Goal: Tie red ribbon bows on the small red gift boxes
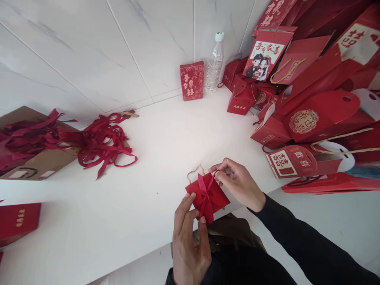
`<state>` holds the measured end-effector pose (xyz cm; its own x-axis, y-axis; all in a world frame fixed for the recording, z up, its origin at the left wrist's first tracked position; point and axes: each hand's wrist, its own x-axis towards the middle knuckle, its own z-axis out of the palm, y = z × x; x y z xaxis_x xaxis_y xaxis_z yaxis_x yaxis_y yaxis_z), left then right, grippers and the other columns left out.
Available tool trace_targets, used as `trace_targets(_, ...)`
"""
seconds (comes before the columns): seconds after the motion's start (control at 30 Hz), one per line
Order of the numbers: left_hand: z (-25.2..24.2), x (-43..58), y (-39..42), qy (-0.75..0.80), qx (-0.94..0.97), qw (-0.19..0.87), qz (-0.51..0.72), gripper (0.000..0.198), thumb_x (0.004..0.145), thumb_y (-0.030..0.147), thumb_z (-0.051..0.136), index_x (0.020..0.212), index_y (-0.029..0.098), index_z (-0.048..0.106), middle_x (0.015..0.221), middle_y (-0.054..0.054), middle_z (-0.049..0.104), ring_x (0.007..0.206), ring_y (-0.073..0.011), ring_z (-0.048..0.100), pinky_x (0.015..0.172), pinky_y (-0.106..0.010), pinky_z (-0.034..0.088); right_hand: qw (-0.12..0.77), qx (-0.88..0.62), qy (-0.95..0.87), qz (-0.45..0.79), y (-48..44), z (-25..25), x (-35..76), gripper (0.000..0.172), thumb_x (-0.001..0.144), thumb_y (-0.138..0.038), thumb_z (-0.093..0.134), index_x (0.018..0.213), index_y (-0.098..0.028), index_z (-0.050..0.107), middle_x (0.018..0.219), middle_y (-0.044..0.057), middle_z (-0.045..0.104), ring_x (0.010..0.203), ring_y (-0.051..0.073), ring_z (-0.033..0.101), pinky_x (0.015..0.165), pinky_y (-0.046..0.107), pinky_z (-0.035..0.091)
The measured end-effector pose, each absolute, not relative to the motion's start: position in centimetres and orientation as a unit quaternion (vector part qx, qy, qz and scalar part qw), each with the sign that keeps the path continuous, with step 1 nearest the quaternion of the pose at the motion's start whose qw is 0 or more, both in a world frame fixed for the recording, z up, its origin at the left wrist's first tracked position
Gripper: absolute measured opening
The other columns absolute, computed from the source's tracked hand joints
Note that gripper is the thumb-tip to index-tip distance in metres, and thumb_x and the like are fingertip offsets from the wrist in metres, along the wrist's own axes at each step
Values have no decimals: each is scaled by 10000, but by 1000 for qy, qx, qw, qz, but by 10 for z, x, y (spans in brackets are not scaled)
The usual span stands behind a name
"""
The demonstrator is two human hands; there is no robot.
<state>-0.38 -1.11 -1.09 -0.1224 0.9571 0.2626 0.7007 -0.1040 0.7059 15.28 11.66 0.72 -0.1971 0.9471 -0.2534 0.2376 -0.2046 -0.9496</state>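
A small red gift box (219,196) sits near the table's front edge, with a gold cord handle (194,171) lying out behind it. Around its top runs a red ribbon (205,186), crossed and tied in the middle, with loops or tails spreading both ways. My right hand (237,180) pinches one ribbon end at the box's far right corner. At the near left, my left hand (190,237) has its thumb and fingers closed on the ribbon's near part, with the index finger resting on the box's left edge.
A cardboard box (59,158) spills red ribbons (103,144) on the left. Against the tiled wall stand a red printed box (192,81) and a water bottle (215,65). Many red gift boxes (320,116) pile up at the right; another red box (20,221) is at the left edge.
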Motion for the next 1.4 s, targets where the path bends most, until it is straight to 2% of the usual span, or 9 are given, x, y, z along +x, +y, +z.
trace_targets(0.17,-12,-4,-11,652,632,189,373,93,943,142,533,935,230,562,1363,-84,602,1333,-226,523,1035,-404,525,346,-475,-439,679,118,7,153,189,816,-257,605,718,-214,449,859,14,724,450,67,421,471,243,419)
trace_targets(0.47,-16,-2,-10,670,610,178,383,142,951,120,504,879,233,552,1315,-69,626,1236,-214,588,952,-373,554,353,-485,-403,691,115,-2,144,191,853,-293,592,732,-208,473,687,-34,623,427,61,370,354,171,320)
trace_targets(0.57,-12,-5,-11,671,598,206,388,83,940,169,561,982,240,554,1343,-88,591,1229,-211,588,895,-335,574,344,-487,-407,692,116,0,146,168,861,-291,586,755,-207,486,714,-18,625,456,79,423,368,187,358)
trace_targets(0.67,-11,-6,-12,672,595,197,394,289,894,222,657,1159,239,544,1318,-118,572,1217,-226,581,890,-336,576,334,-485,-424,688,115,6,151,102,864,-287,591,885,-212,525,851,5,646,527,105,481,417,226,441)
trace_targets(0.77,-11,-4,-13,691,575,179,400,133,909,215,634,1038,248,636,1119,-85,608,1046,-202,621,819,-303,574,350,-519,-520,581,107,15,157,181,884,-271,598,1055,-238,548,1010,11,613,644,121,526,534,253,493)
trace_targets(0.83,-7,-1,-13,704,537,219,410,67,935,244,597,914,242,660,989,-65,611,900,-177,617,655,-235,539,355,-533,-600,479,98,21,161,141,914,-261,586,1053,-254,564,945,-9,582,683,126,518,571,242,465)
trace_targets(0.93,5,2,-9,719,451,332,412,196,939,387,591,838,228,646,845,-42,616,755,-162,566,519,-211,438,313,-505,-685,422,83,28,165,62,950,-234,549,990,-262,587,741,-46,518,614,121,470,540,227,412)
trace_targets(1.17,24,-1,5,677,289,540,408,389,901,578,591,873,194,647,695,-8,633,661,-135,528,647,-234,438,263,-485,-730,403,54,29,164,94,953,-179,545,1004,-254,518,708,-71,560,532,102,480,525,219,421)
trace_targets(1.4,29,-2,8,604,194,628,450,368,885,528,646,793,171,645,663,4,571,633,-104,436,609,-206,389,207,-426,-803,363,58,19,157,139,990,-162,506,1047,-246,601,924,9,643,771,169,635,677,292,476)
